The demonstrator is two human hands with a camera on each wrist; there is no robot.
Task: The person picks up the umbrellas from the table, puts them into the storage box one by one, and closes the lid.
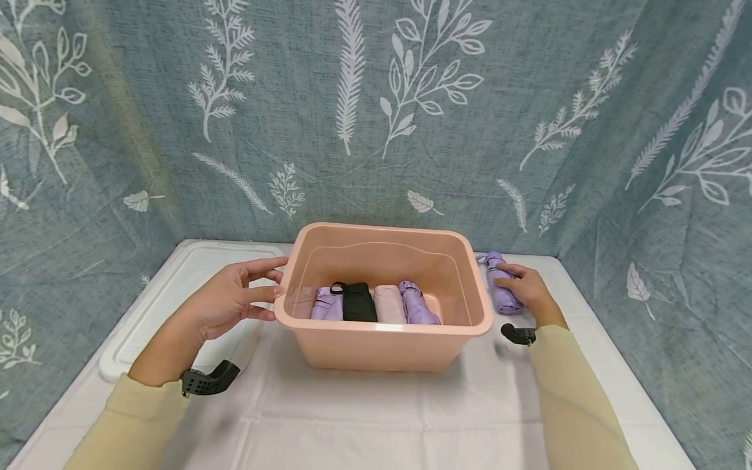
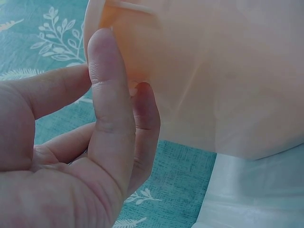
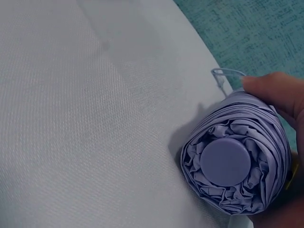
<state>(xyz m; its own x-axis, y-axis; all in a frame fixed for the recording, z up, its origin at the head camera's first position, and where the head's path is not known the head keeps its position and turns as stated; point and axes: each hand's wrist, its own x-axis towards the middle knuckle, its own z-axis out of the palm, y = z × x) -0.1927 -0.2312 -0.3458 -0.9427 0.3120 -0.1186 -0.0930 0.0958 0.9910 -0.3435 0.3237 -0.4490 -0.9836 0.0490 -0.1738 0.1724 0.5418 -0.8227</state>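
Observation:
A peach plastic bin [image 1: 376, 350] stands mid-table. Inside it, side by side, lie a lilac folded bundle [image 1: 328, 305], a black folded umbrella [image 1: 359, 304] with a strap loop, a pale pink bundle [image 1: 390, 305] and a purple folded umbrella [image 1: 418, 305]. My left hand [image 1: 226, 297] touches the bin's left rim with its fingertips, fingers nearly straight; the left wrist view shows them against the outer wall [image 2: 213, 76]. Right of the bin, my right hand [image 1: 531, 292] grips another purple folded umbrella [image 1: 505, 297], its round end cap [image 3: 225, 162] facing the right wrist camera.
A white lid-like panel [image 1: 202, 261] lies flat on the left, partly behind my left arm. White cloth [image 1: 352, 418] covers the table. Blue-green leaf-patterned curtains [image 1: 294, 98] enclose the back and both sides. A thin cord loop [image 3: 228, 72] extends from the gripped umbrella's far end.

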